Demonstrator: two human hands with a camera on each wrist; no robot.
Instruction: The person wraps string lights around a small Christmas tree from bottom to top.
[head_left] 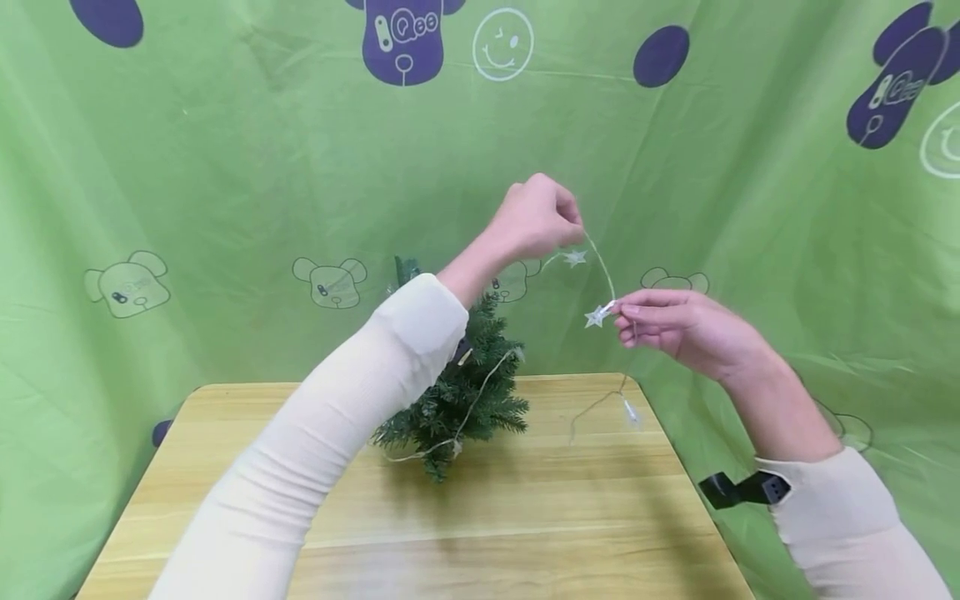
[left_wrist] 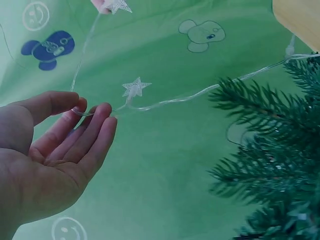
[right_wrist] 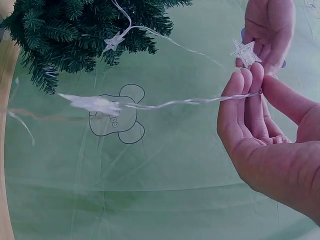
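Head view: up and right of the tree (head_left: 491,412), the left hand (head_left: 534,218) pinches a star-light string (head_left: 603,261) between its fingers; farther right, the right hand (head_left: 693,327) pinches it likewise.

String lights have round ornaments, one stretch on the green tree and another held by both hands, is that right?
No: the ornaments are star-shaped, not round, as the head view shows. The string lights have one stretch on the green tree and another held by the left hand and right hand.
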